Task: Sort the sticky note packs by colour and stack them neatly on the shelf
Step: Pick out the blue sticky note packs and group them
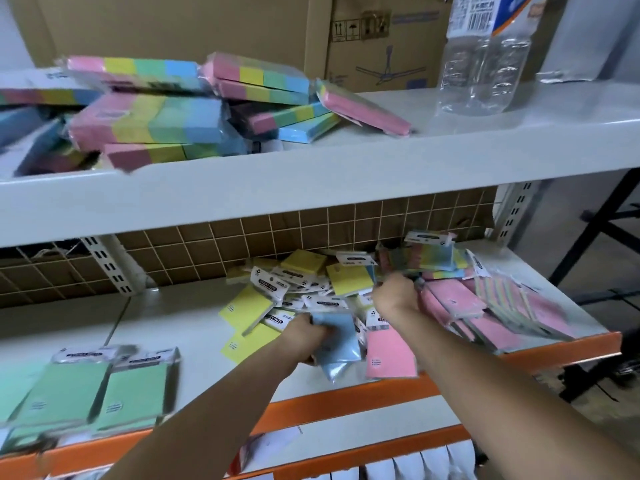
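Sticky note packs are spread over two shelf levels. Left to right on the lower shelf (194,327): two green packs (93,389) lie flat side by side at the front edge, header cards toward the back. Bare shelf after that, then the mixed pile (301,289) mid-shelf, mostly yellow packs with white header cards, loosely heaped. My left hand (304,336) is at the pile's front, fingers curled around a blue pack (334,341), which tilts down over the shelf edge. A pink pack (389,355) lies just beside it to the right, at the front lip. My right hand (396,294) is further back; fingers are blurred and partly hidden, looks like it grips a multicolour pack (429,258) raised off the pile, can't say for sure. Right of that, pink packs (453,303) lie overlapping, with striped packs (502,296) on top near the right end.

Upper shelf (311,178): jumbled heap of rainbow-striped packs (166,116) at left, a clear plastic bottle (485,57) upright at right, cardboard boxes (363,39) behind.
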Demonstrator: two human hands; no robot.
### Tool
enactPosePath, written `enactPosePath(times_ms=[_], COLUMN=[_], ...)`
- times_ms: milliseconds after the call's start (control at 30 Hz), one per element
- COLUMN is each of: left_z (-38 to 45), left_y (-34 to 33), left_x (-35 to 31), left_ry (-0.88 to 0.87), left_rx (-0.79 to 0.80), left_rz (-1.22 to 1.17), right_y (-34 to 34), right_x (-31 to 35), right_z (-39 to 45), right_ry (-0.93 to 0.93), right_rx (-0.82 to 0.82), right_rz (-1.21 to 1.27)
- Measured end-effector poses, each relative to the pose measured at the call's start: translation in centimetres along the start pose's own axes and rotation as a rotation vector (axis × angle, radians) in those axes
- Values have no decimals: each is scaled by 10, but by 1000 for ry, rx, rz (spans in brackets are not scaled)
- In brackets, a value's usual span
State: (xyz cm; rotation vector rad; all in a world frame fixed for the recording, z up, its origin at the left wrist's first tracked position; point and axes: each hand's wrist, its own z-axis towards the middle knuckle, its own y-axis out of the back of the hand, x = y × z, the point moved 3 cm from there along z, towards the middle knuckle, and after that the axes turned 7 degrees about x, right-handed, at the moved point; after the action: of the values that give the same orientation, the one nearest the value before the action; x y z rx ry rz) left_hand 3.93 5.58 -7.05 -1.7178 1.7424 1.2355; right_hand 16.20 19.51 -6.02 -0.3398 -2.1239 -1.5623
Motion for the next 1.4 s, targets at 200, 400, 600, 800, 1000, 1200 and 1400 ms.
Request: enactPosePath(times_ms=[200, 400, 600, 800, 1000, 1200, 1400], left_z=[1, 9, 18, 16, 14, -1, -19], left_y=[0, 3, -2, -4, -8, -13, -14], left_x=[0, -5, -11, -17, -17, -14, -9], left_ry=[72, 119, 105, 150, 148, 116, 70], left_rx=[-50, -100, -133, -147, -154, -166, -153], left_rz=[-220, -424, -380, -369, -341, -355, -341], right_y=[-14, -29, -27, -23, -6, 8, 16], right_x=[-1, -2, -7, -11, -15, -28, -31], right_z=[29, 55, 60, 43, 25, -3, -27], right_ry=[-71, -110, -184, -212, -279, -229, -255], right_rx=[69, 99, 192, 300, 190, 67, 86], right_rz=[89, 376, 667, 835, 818, 768, 755])
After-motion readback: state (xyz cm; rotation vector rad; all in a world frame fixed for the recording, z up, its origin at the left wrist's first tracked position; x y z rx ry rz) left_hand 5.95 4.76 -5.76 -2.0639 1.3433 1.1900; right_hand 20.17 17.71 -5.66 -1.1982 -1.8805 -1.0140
